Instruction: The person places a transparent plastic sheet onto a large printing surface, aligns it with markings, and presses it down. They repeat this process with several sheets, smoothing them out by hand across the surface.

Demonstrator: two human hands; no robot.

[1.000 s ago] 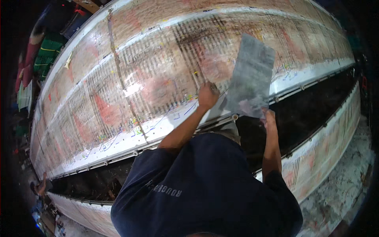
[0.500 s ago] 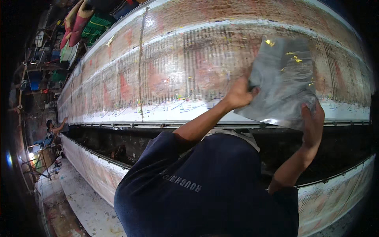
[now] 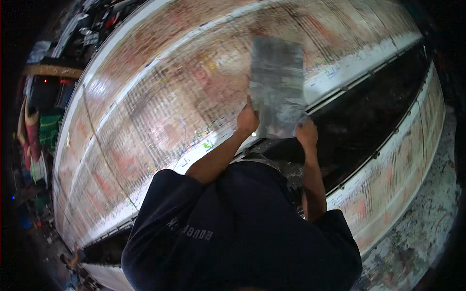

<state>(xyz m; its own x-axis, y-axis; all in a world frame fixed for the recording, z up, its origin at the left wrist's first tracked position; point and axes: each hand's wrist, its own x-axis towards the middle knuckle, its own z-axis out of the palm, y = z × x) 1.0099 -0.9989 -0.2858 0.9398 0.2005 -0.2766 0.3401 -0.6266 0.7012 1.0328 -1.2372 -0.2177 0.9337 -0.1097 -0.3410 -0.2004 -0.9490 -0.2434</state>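
Note:
A grey, see-through plastic sheet point(image 3: 277, 80), roughly rectangular, hangs in front of me over the long stained table point(image 3: 179, 92). My left hand point(image 3: 248, 119) is closed on its lower left edge. At the lower right corner, my right hand point(image 3: 307, 133) pinches it with bent fingers. The sheet's lower part looks creased, and its upper end is smooth. Whether any of it touches the tabletop, I cannot tell.
Along the table's near edge runs a metal rail point(image 3: 342, 89). A dark gap point(image 3: 364, 111) separates it from a second stained table point(image 3: 388, 177). Paint-spotted floor point(image 3: 427, 203) lies at right. Another person point(image 3: 73, 266) is at the far lower left, near the table end.
My view has turned, so the tables now slant up to the right. The sheet has moved left in view and hangs straighter and flatter; both hands still grip it.

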